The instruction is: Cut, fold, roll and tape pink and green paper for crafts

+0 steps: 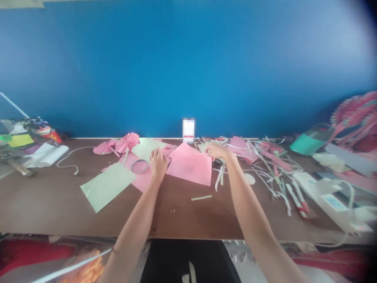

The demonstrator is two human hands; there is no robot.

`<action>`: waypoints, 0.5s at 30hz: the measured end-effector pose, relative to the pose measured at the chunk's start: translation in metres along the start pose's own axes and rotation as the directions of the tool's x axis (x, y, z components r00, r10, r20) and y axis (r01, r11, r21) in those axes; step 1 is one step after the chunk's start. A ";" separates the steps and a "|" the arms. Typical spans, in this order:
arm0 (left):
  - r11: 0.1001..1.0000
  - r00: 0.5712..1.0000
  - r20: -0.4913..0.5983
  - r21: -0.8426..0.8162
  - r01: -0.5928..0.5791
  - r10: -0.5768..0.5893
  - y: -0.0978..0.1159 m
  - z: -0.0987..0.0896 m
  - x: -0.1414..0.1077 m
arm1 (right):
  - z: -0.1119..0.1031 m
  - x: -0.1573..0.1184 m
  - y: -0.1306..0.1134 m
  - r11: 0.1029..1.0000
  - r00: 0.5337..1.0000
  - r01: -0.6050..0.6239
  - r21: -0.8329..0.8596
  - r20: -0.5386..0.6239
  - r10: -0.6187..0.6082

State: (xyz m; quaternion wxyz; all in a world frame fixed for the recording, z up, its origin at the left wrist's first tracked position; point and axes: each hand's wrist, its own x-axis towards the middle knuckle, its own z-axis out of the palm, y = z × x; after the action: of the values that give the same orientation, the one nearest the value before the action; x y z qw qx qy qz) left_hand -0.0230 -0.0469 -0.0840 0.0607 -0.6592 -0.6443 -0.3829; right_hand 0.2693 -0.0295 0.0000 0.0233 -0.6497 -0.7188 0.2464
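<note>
A sheet of pink paper (191, 165) lies at the middle of the table, slightly raised toward its far corner. My right hand (217, 151) pinches its right edge between thumb and fingers. On the left of the sheet, my left hand (159, 162) rests with bent fingers beside a small pink piece (168, 151); what lies under the fingers is hidden. A roll of clear tape (139, 166) sits just left of that hand, on another pink sheet (143, 183). Pale green paper (108, 186) lies farther left, and two pink folded paper fans (127, 143) stand behind it.
White and pink paper strips (266, 177) are heaped on the right, with red-and-white markers (299, 198) and a white power strip (324, 200). A green container (309, 142) stands behind them. A phone (189, 130) leans against the blue wall (188, 67). A white cable (69, 157) curls at left.
</note>
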 end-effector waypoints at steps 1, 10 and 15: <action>0.999 1.000 -0.003 0.050 0.007 -0.007 -0.002 0.000 0.000 | 0.002 0.004 0.004 1.000 1.000 -0.006 -0.015 -0.014 0.006; 0.969 0.991 0.040 0.219 0.113 -0.124 -0.013 0.007 -0.007 | 0.015 0.017 0.017 0.993 0.991 -0.097 -0.062 -0.093 0.091; 0.961 0.988 0.037 0.240 0.135 -0.148 -0.011 0.007 -0.005 | 0.016 0.015 0.017 0.991 0.977 -0.127 -0.049 -0.176 0.117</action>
State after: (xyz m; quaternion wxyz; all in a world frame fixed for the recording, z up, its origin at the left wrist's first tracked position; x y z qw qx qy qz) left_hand -0.0293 -0.0453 -0.0965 0.0936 -0.6098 -0.7322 -0.2885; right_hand 0.2772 -0.0201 -0.0249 0.0509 -0.7120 -0.6798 0.1684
